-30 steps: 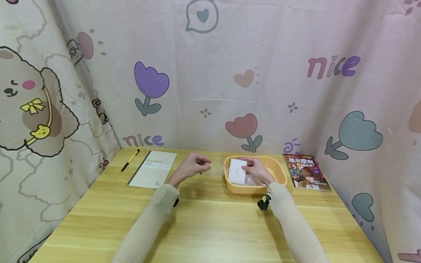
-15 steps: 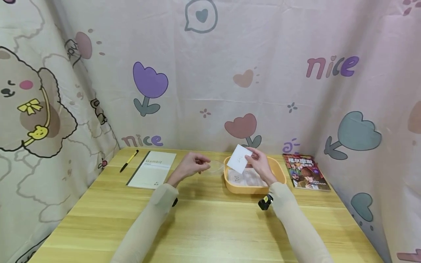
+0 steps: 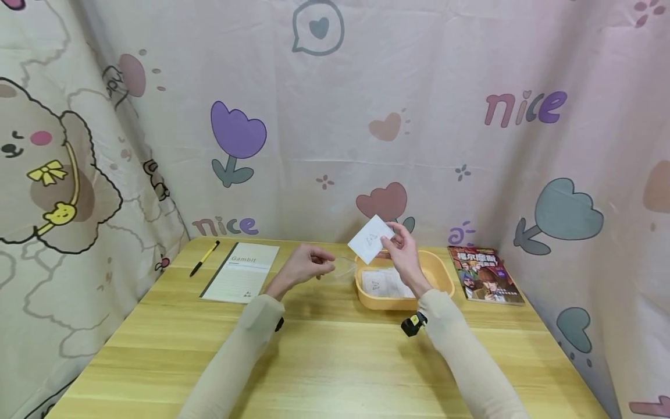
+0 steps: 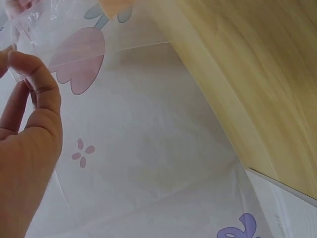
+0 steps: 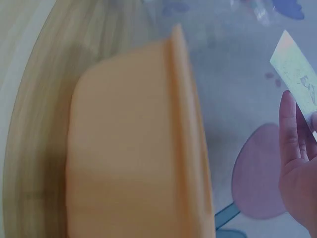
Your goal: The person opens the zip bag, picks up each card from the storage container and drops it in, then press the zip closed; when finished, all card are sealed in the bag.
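Note:
My left hand (image 3: 305, 267) pinches a clear plastic bag (image 4: 37, 22) between thumb and fingers; the bag hangs to the left of the yellow-orange basket (image 3: 389, 303) and is hard to make out in the head view. Above that basket, my right hand (image 3: 404, 256) holds a white card (image 3: 370, 240) by its right side, thumb on the face. The card is tilted and bears a small drawn mark. More white pieces (image 3: 384, 283), one with a similar mark, lie inside the basket, partly hidden by my right hand and wrist.
A notebook (image 3: 243, 272) marked Gambit lies at the left, with a yellow and black pen (image 3: 205, 258) beside it. A comic-style book (image 3: 487, 274) lies right of the basket. A printed curtain (image 3: 314, 145) hangs behind the wooden table (image 3: 335, 361).
My right hand has lifted the white card out of the basket, up and to the left, turning it to a tilt. The left hand has stayed in place with the bag.

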`<state>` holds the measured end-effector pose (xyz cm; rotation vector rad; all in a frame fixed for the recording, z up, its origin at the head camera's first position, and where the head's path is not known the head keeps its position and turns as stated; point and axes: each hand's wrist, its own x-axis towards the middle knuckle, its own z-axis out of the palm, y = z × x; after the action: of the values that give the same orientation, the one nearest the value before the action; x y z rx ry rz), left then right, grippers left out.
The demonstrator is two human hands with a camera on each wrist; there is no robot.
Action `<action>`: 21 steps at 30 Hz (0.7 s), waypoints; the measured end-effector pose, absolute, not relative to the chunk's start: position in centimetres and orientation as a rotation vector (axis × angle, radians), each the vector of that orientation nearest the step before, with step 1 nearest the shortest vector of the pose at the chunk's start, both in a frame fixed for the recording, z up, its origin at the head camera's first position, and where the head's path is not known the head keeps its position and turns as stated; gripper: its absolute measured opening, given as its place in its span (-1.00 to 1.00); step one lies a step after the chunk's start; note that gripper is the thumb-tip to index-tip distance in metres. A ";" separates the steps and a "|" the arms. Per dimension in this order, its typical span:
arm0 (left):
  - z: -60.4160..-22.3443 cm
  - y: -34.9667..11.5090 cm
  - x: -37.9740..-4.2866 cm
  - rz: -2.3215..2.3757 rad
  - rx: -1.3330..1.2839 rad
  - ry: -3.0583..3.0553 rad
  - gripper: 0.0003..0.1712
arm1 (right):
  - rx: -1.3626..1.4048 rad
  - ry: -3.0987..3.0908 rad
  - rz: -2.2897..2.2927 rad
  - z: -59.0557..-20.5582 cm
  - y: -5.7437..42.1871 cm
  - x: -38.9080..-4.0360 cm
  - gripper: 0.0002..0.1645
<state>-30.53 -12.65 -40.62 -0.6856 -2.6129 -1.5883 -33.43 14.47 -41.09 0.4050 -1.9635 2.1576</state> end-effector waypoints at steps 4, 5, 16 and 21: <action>-40.5 -12.5 -30.6 -1.591 -0.675 -2.616 -0.77 | 0.453 -1.915 2.170 -40.4 13.7 -33.1 -0.53; -40.5 -12.4 -30.6 -1.593 -0.672 -2.615 -0.77 | 0.469 -1.904 2.175 -40.2 13.5 -33.1 -0.53; -40.2 -12.3 -30.1 -1.617 -0.677 -2.623 -0.75 | 0.587 -1.892 2.142 -39.7 11.7 -32.7 -0.53; -40.0 -12.0 -30.3 -1.606 -0.684 -2.626 -0.76 | 0.583 -1.850 2.127 -39.4 11.4 -32.6 -0.54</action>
<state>-30.32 -11.97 -40.02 -0.6840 -2.6261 -1.6058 -32.61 11.39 -39.40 0.5832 -1.8501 2.1274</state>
